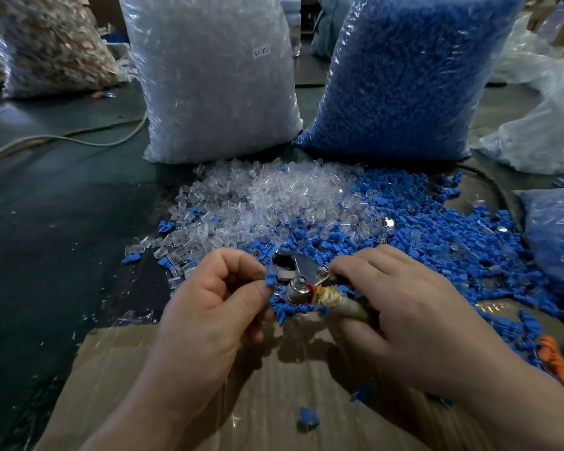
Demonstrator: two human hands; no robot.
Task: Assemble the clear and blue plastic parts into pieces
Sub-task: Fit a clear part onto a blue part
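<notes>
Key relation: the small blue plastic part [270,281] sits pinched at the tips of the left hand [209,297], centre of frame, just left of the head of a shiny metal hand tool [298,275]. Part and tool head are right beside each other; can't tell if they touch. The tool's long axis runs diag., from its tape-wrapped handle [336,299] at lower right up-left to the head, so its open end faces the part. The left hand is the nearer one to the part and already has it: thumb and forefinger closed on it, other fingers curled into the palm, back of hand toward the camera, wrist coming in from bottom left. The right hand [398,307] comes in from bottom right, fingers curled over the handle and gripping it, knuckles up. Both hands hover over a brown cardboard sheet [274,385]. More stock lies just beyond: a loose pile of clear plastic caps [274,196] at upper centre and a loose pile of blue plastic parts [453,242] to its right. Judgement: next move prob. a short feed of the part rightward into the tool head, so lining it up w/ that diag. axis matters most.
</notes>
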